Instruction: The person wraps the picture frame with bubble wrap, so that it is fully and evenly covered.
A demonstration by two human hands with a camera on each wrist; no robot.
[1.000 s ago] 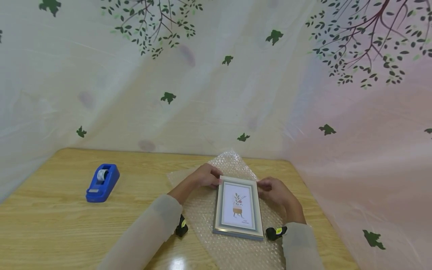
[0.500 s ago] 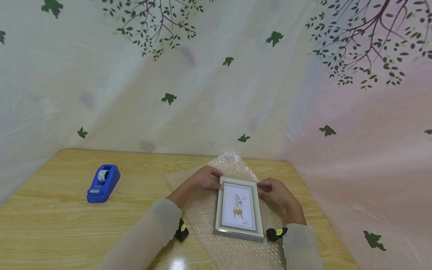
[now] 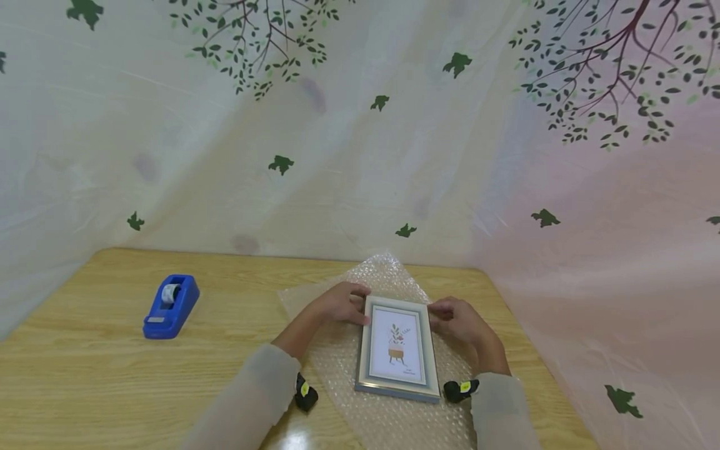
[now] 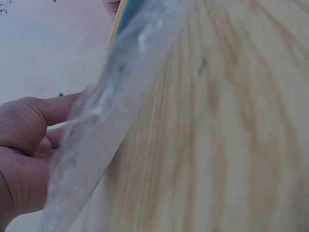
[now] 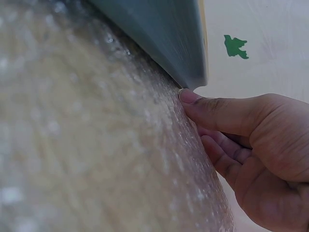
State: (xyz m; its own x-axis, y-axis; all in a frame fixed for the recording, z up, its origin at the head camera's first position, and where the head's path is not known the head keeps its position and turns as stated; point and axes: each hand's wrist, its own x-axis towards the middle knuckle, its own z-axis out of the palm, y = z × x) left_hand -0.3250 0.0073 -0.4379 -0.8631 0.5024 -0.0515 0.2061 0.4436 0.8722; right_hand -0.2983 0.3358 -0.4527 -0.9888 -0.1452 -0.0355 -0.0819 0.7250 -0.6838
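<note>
A picture frame (image 3: 398,344) with a pale silver-gold border and a potted-plant print lies face up on a sheet of bubble wrap (image 3: 388,272). My left hand (image 3: 340,304) is at its upper left side, index finger by the corner and thumb lower on the edge. In the left wrist view, bubble wrap (image 4: 91,145) partly covers those fingertips. My right hand (image 3: 458,322) holds the upper right corner; the right wrist view shows the thumb (image 5: 217,113) right at the frame's blue-grey corner (image 5: 193,79), with other fingers curled below it.
A blue tape dispenser (image 3: 171,306) with a roll of tape stands at the left of the wooden table (image 3: 84,362). A pale curtain (image 3: 337,206) printed with leaves and branches hangs behind and on the right. A black wrist camera (image 3: 305,395) sits at the left sleeve.
My left hand has slid slightly down the frame's left side, its thumb moving lower and apart from the index finger. My right hand and the frame have stayed almost still.
</note>
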